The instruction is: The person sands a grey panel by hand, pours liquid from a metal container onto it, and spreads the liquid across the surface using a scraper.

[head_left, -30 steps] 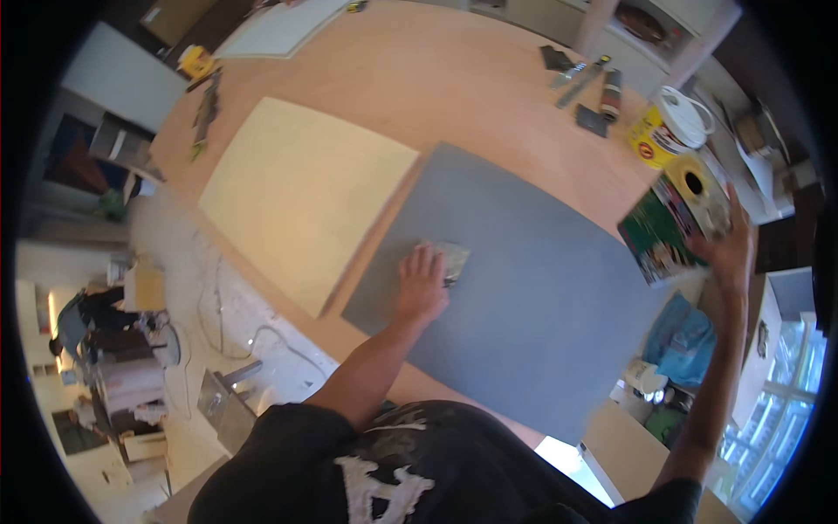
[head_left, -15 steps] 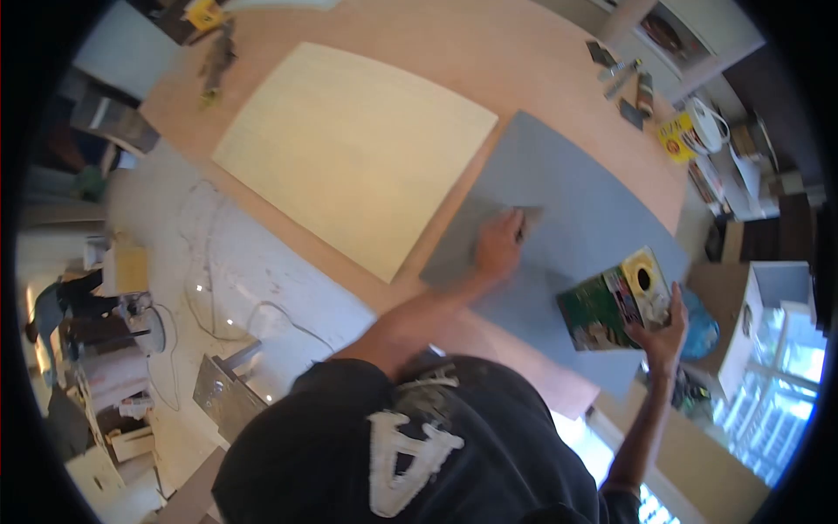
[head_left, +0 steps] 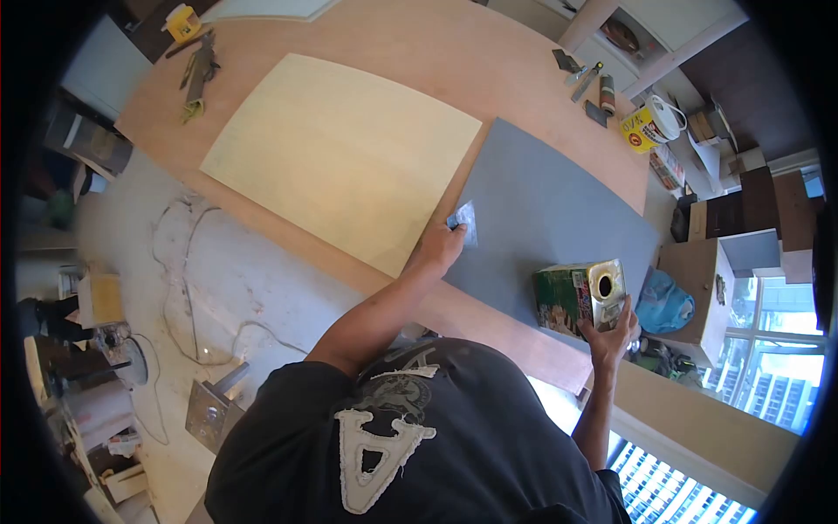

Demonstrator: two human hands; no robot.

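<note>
My left hand (head_left: 443,245) is closed on a flat scraper (head_left: 468,222), whose wide blade rests over the left edge of a grey panel (head_left: 559,196). A green and gold metal can (head_left: 572,295) stands tilted on the near right part of that panel, its round opening showing. Against the can's right side my right hand (head_left: 609,334) holds it, thumb and fingers on the lower corner. The pale yellow panel (head_left: 340,153) lies to the left of the grey one, near my left hand.
Both panels lie on a wooden table (head_left: 393,44). Tools and a cartridge (head_left: 607,94) are at its far right, beside a yellow and white bucket (head_left: 653,124). A blue bag (head_left: 665,303) is right of the can. Cables (head_left: 188,279) lie on the floor.
My left hand has moved left with the scraper, from the middle of the grey panel to its left edge. The can has turned more level in view, my right hand still on it.
</note>
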